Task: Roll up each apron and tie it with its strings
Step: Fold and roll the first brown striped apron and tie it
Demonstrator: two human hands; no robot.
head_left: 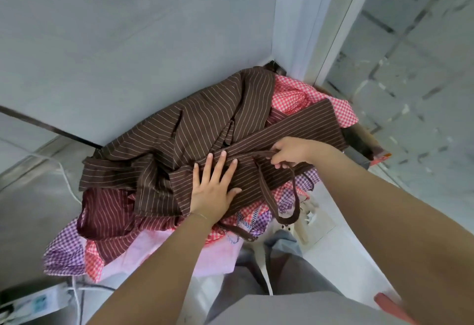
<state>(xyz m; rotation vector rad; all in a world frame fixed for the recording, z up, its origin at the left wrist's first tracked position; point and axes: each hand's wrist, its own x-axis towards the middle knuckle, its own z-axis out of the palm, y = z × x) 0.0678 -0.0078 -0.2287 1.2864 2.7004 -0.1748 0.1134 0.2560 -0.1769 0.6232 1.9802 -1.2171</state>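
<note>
Head view looks down on a heap of aprons in a corner, with the brown striped apron [195, 119] spread across the top of the pile. My left hand [215, 191] lies flat on a folded band of that apron near the middle of the heap, fingers straight and spread, pressing the cloth down. My right hand [289, 154] is just to the right of it, fingers curled round the brown strap [266, 191], which loops down off the near right side of the pile and hangs over the edge. Under the brown apron lies a dark red striped apron [107, 217] at the near left, and a red checked apron [295, 93] shows at the far right. A purple checked apron [64, 250] and pale pink cloth [154, 250] stick out along the near edge. A white cable [68, 183] runs over the grey floor [30, 211] at the left, and a power strip [36, 301] sits at the near left corner.
</note>
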